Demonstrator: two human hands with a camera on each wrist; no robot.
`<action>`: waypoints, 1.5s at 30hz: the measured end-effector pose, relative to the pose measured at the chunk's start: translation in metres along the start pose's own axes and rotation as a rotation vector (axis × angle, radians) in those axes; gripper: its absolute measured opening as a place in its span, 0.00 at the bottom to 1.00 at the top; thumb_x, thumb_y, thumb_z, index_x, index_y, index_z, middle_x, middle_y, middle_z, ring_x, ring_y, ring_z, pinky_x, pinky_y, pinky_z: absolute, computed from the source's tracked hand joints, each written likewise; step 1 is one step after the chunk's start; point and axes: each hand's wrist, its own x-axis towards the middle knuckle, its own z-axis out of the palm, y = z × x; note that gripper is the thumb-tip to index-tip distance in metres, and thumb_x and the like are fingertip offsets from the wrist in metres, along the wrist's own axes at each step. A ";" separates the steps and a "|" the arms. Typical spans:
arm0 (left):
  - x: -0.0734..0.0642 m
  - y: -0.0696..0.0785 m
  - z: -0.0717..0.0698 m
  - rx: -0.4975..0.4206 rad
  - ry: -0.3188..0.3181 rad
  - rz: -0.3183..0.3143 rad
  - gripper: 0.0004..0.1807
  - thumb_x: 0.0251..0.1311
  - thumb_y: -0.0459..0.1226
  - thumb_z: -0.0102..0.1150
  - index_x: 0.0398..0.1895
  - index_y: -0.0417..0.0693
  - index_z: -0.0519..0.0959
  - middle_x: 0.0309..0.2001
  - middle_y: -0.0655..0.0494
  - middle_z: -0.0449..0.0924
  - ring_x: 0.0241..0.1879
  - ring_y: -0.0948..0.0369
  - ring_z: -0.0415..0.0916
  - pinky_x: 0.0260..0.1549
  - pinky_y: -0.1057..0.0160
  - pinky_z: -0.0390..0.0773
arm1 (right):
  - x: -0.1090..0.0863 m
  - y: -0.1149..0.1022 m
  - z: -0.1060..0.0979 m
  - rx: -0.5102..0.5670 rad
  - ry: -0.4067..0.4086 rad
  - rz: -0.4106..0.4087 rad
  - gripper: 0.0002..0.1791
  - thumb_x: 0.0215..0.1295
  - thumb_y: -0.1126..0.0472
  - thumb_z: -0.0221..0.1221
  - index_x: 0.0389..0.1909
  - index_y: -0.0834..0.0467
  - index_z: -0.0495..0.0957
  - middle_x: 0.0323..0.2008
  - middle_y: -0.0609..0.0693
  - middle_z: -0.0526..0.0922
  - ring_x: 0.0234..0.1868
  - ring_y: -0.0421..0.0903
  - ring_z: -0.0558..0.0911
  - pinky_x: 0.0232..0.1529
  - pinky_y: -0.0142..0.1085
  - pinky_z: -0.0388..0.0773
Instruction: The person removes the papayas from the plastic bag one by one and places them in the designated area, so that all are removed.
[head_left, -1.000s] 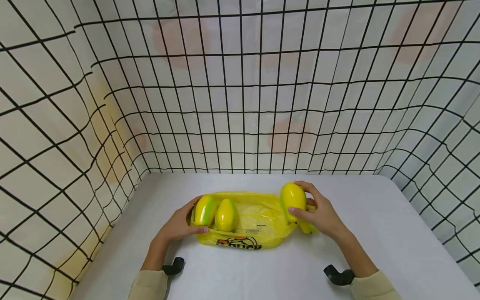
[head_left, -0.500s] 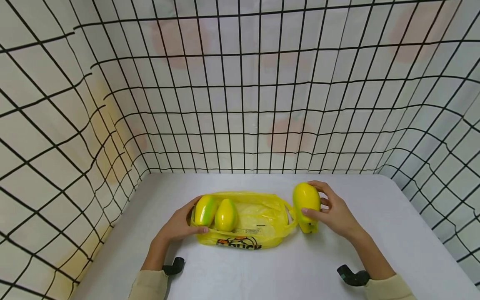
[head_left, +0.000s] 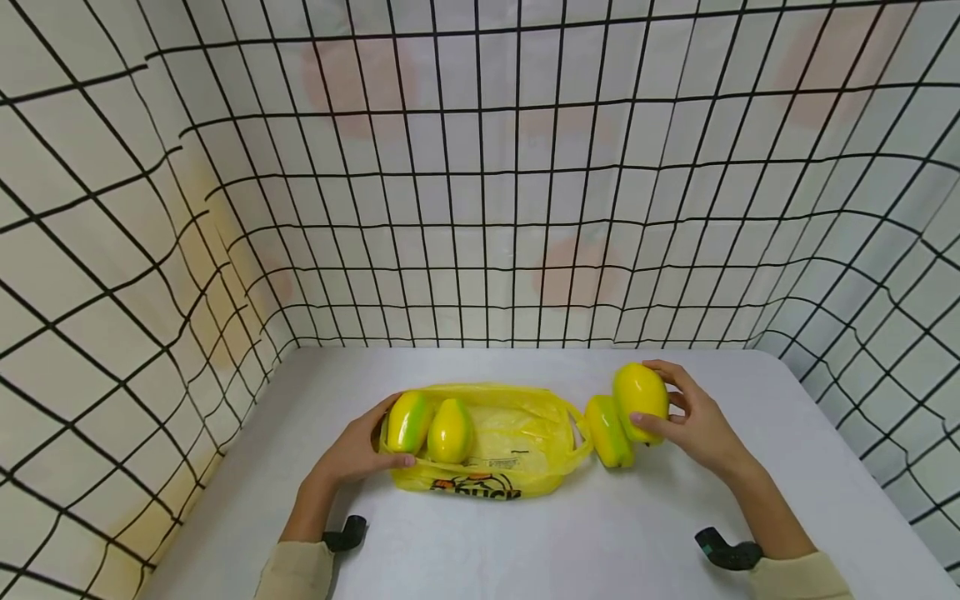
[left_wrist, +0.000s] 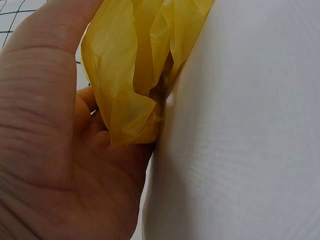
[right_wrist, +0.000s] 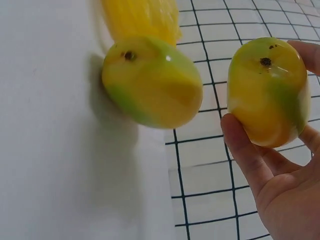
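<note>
A yellow plastic bag (head_left: 517,417) with black print lies on the table, its handle end toward the right. Two yellow-green mangoes, a left one (head_left: 408,422) and a right one (head_left: 451,432), lie in its left part. My left hand (head_left: 356,442) grips the bag's left end, thumb along the front; the left wrist view shows folded yellow plastic (left_wrist: 112,75) against the fingers. My right hand (head_left: 701,425) holds a mango (right_wrist: 267,100) raised between thumb and fingers. Just left of it, another mango (head_left: 610,432) rests on the table beside the bag's handle.
The white table (head_left: 495,550) runs back to a white wall (head_left: 495,192) with a black grid, which also stands at both sides. Black curved pieces sit at the left wrist (head_left: 346,534) and the right wrist (head_left: 727,550).
My right hand has moved right with its mango, away from the bag's handle end, and the mango on the table now shows. My left hand has stayed on the bag.
</note>
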 end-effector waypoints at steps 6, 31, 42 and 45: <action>0.001 0.001 -0.003 0.003 -0.002 0.020 0.58 0.35 0.65 0.73 0.73 0.72 0.54 0.66 0.65 0.68 0.59 0.60 0.69 0.63 0.45 0.69 | -0.002 0.012 -0.007 -0.040 0.014 0.039 0.43 0.60 0.45 0.65 0.73 0.37 0.53 0.68 0.57 0.60 0.62 0.64 0.69 0.45 0.46 0.79; -0.001 0.000 -0.002 -0.004 0.002 0.036 0.58 0.37 0.64 0.73 0.74 0.68 0.54 0.68 0.64 0.66 0.63 0.58 0.67 0.65 0.43 0.66 | -0.003 0.056 -0.016 -0.221 -0.053 0.158 0.47 0.58 0.37 0.63 0.74 0.45 0.53 0.71 0.64 0.57 0.61 0.70 0.69 0.49 0.61 0.78; -0.003 -0.002 -0.001 -0.003 0.006 0.024 0.59 0.37 0.64 0.73 0.75 0.66 0.54 0.68 0.62 0.66 0.63 0.58 0.67 0.65 0.42 0.66 | -0.002 0.063 -0.011 -0.229 -0.081 0.139 0.47 0.58 0.37 0.64 0.73 0.46 0.53 0.70 0.62 0.60 0.61 0.70 0.71 0.48 0.57 0.80; -0.001 -0.002 -0.001 -0.004 0.009 0.023 0.59 0.36 0.65 0.73 0.75 0.67 0.55 0.68 0.63 0.66 0.62 0.58 0.68 0.65 0.43 0.67 | -0.002 0.063 -0.011 -0.242 -0.084 0.142 0.47 0.57 0.37 0.64 0.73 0.46 0.53 0.70 0.63 0.60 0.61 0.71 0.71 0.49 0.58 0.80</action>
